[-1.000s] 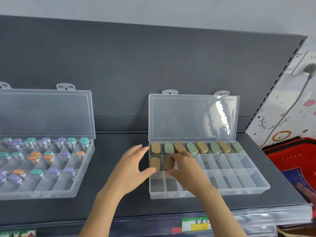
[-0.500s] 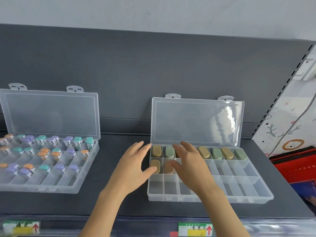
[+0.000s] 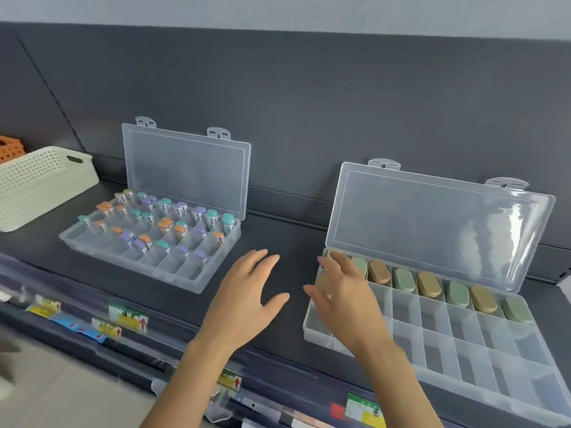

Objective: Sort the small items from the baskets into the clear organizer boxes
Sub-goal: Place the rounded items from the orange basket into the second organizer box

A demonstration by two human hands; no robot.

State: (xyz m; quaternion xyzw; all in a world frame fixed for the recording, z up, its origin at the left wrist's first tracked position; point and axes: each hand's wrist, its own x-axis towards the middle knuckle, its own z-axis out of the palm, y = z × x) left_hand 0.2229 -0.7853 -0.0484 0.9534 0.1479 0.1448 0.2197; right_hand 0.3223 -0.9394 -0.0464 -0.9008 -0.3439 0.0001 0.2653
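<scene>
Both empty, our left hand [image 3: 244,301] spread over the shelf [image 3: 278,236] and our right hand [image 3: 343,295] open above the left end of the box [image 3: 463,350], where ovals [image 3: 379,271] line the back row, we should fetch the next from the basket [image 3: 40,186] and seat it flat.

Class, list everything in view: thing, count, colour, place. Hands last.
Shelf: one, dark grey, underneath.
Left organizer box: one, clear, centre-left.
Capped items: many, orange, teal, purple, inside it.
Right organizer box: one, clear, right.
Oval items: at least seven, tan, green, its back row.
Basket: one, cream, far left.
Second basket: one, orange, behind it.
Price labels: several, mixed, shelf edge.
Left hand: one, between boxes.
Right hand: one, over right box's left end.
</scene>
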